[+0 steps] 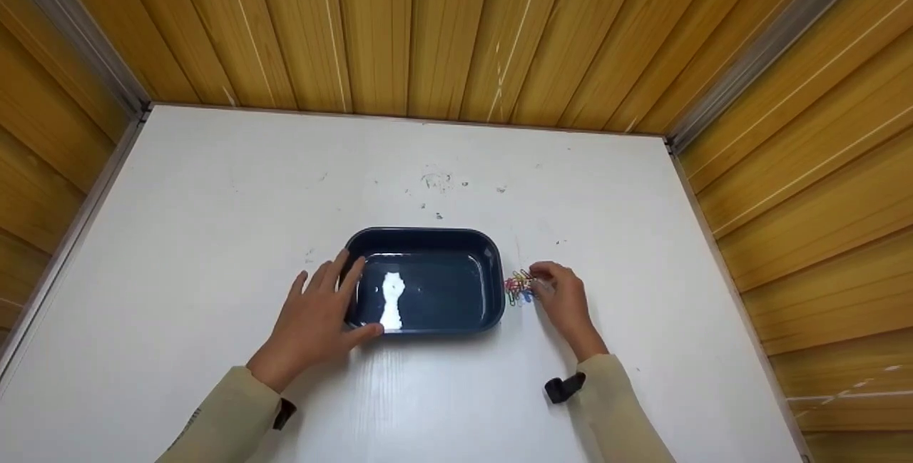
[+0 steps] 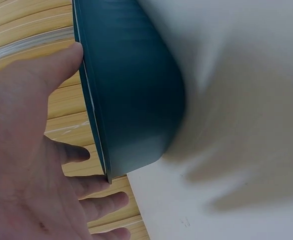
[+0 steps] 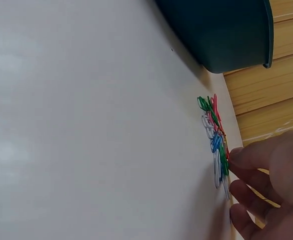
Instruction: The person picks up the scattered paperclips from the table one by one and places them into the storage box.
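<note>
The left sleeve [image 1: 230, 409] is pale khaki with a row of dark markings [image 1: 185, 429] and a black fitting [image 1: 284, 414] at its cuff; the right sleeve [image 1: 619, 406], also pale khaki, has a blocky black attachment [image 1: 563, 389] at its cuff.

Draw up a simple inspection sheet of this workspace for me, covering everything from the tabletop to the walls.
Surface: white table with dark scuffs, mostly beyond the tray.
Job's things: dark blue tray, upright, nothing inside but glare; coloured paper clips piled just right of it.
Clutter: nothing seen.
Left grip: bare hand, fingers spread at the tray's left end, thumb on its rim.
Right grip: bare hand, fingers bent at the paper clips; whether it holds one is unclear.
Cables: nothing seen.
Surroundings: yellow wood-look panels behind and at both sides.
</note>
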`<state>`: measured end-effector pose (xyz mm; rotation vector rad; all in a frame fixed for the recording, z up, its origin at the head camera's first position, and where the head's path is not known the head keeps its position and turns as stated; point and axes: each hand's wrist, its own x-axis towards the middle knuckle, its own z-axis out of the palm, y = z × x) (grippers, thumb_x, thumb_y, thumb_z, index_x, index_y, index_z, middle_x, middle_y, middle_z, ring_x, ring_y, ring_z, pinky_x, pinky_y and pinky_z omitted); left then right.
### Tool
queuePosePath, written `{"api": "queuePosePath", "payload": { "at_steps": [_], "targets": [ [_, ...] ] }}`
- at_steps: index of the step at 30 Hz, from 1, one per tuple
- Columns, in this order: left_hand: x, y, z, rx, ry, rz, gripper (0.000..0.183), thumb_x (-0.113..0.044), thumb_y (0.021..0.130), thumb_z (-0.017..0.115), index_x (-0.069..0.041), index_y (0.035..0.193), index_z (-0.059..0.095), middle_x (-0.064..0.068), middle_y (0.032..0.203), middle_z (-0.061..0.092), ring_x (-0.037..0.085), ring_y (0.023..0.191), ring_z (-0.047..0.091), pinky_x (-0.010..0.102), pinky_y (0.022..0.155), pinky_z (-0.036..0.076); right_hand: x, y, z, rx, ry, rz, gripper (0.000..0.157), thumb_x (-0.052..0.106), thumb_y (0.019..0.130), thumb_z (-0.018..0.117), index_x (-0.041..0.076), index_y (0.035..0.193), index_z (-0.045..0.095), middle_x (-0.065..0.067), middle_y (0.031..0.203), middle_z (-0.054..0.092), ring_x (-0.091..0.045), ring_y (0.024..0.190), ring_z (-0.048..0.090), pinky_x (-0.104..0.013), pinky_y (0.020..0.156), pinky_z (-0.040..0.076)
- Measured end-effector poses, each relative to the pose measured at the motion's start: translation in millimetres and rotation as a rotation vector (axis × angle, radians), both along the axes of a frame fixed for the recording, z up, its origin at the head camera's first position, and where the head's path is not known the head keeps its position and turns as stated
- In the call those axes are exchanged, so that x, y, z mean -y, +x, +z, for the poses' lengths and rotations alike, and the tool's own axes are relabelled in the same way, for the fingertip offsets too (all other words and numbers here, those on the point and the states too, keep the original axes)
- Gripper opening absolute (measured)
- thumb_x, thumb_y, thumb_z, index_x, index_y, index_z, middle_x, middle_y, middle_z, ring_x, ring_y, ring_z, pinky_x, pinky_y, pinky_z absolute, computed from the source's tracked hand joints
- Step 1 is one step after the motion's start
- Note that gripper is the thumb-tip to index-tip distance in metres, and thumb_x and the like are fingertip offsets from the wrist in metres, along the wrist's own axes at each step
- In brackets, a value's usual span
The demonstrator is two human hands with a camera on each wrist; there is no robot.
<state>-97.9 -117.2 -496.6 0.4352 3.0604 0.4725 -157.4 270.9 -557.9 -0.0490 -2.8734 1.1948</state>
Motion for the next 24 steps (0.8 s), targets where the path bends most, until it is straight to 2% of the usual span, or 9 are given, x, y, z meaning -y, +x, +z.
{"api": "queuePosePath", "payload": {
  "at_steps": [5, 11, 24],
  "targets": [
    [-0.3, -0.8, 0.0, 0.009, -0.006, 0.001, 0.100, -0.067, 0.075, 0.067, -0.014, 0.152, 0.031, 0.018, 0.156, 0.032, 0.036, 0.138, 0.039, 0.064, 0.112, 0.027, 0.9, -1.7, -1.9, -0.015, -0.029, -0.011, 0.024, 0.002, 0.089, 0.066, 0.008, 0.112, 0.066, -0.008, 0.109, 0.069, -0.023, 0.106, 0.060, -0.040, 0.094, 0.050],
    [-0.1, -0.5, -0.3, 0.006, -0.005, 0.005, 0.100, -0.068, 0.075, 0.067, -0.014, 0.152, 0.031, 0.018, 0.156, 0.032, 0.036, 0.138, 0.039, 0.064, 0.112, 0.027, 2.5, -4.1, -3.9, -0.040, -0.012, -0.020, 0.022, 0.003, 0.086, 0.070, 0.009, 0.108, 0.068, -0.006, 0.105, 0.071, -0.022, 0.100, 0.060, -0.038, 0.089, 0.049],
    [-0.3, 1.2, -0.5, -0.046, 0.003, -0.019, 0.096, -0.064, 0.076, 0.069, -0.010, 0.149, 0.037, 0.020, 0.153, 0.035, 0.035, 0.135, 0.042, 0.064, 0.109, 0.030, 4.1, -7.0, -6.3, -0.057, 0.004, -0.053, 0.013, 0.003, 0.088, 0.067, 0.009, 0.099, 0.069, -0.007, 0.093, 0.068, -0.020, 0.089, 0.058, -0.033, 0.080, 0.047]
  ]
}}
